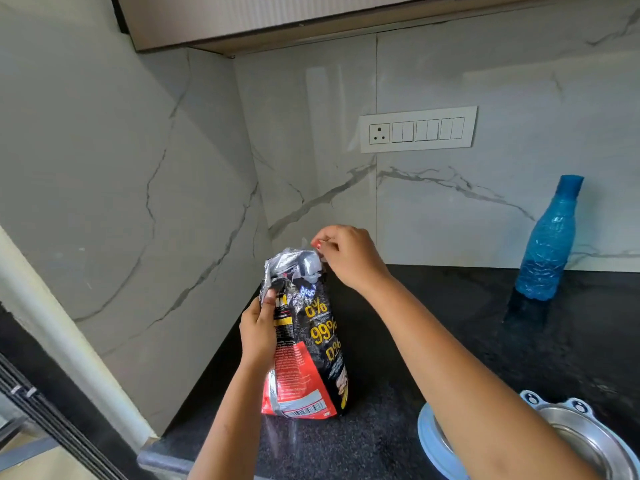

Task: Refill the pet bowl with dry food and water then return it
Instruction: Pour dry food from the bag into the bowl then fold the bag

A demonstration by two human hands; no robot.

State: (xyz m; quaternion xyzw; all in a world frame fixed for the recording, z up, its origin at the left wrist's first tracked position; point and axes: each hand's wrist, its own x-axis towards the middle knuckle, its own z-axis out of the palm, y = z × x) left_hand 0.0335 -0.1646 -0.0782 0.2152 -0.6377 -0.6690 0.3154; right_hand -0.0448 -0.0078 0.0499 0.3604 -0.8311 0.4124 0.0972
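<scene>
A black, red and yellow bag of dry pet food [311,344] stands upright on the black counter [433,323]. My left hand [258,332] grips the bag's left side near the top. My right hand [346,254] pinches the crumpled silver top edge of the bag. A light blue pet bowl stand with a steel bowl [568,434] sits at the lower right, partly hidden by my right forearm. A blue water bottle [549,244] stands upright against the back wall at the right.
Marble-look tiled walls meet in a corner behind the bag. A white switch plate [417,129] is on the back wall. A cabinet hangs overhead. The counter's left edge [156,448] drops off near a dark door frame.
</scene>
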